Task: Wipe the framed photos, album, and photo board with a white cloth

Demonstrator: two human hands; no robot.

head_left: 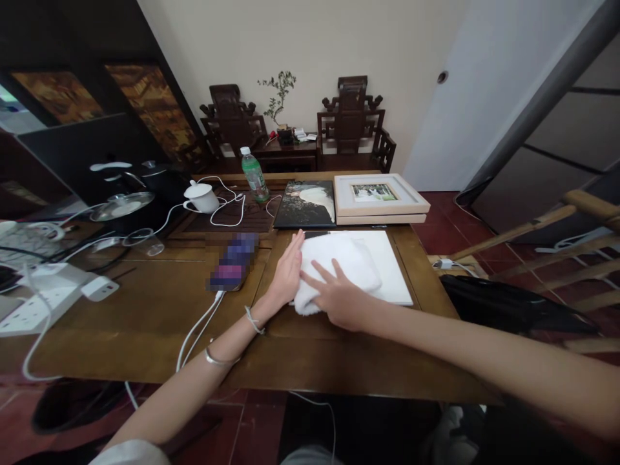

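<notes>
A folded white cloth (356, 261) is being supported by a flat white panel (394, 281), which is being carried by a wooden worktop (329, 368). The fingers of the right hand (341, 297) are being spread across the top of the cloth, with no closed grip being shown. The left hand (287, 274) is being laid straight along the cloth's left side, fingers extended together; nothing is visibly being gripped by it.

Handling: the cloth is being judged light, soft and limp, with no risk of breakage. Hold is best being taken at the thick fold at its near-left corner. The panel is being judged stiff, with a face that may be slippery; its corners are being regarded as easily chipped. A hold on the panel is best being taken by opposite edges, the right edge being left uncovered.

Edges and room: the far side is being closely bounded by a dark picture board (307, 205) and a stack of light wooden frames (382, 210). Leftward travel is being limited by a phone (232, 261) and its white cable (198, 326). Bare worktop is being shown toward the near edge; a narrower strip is being left at the right.
</notes>
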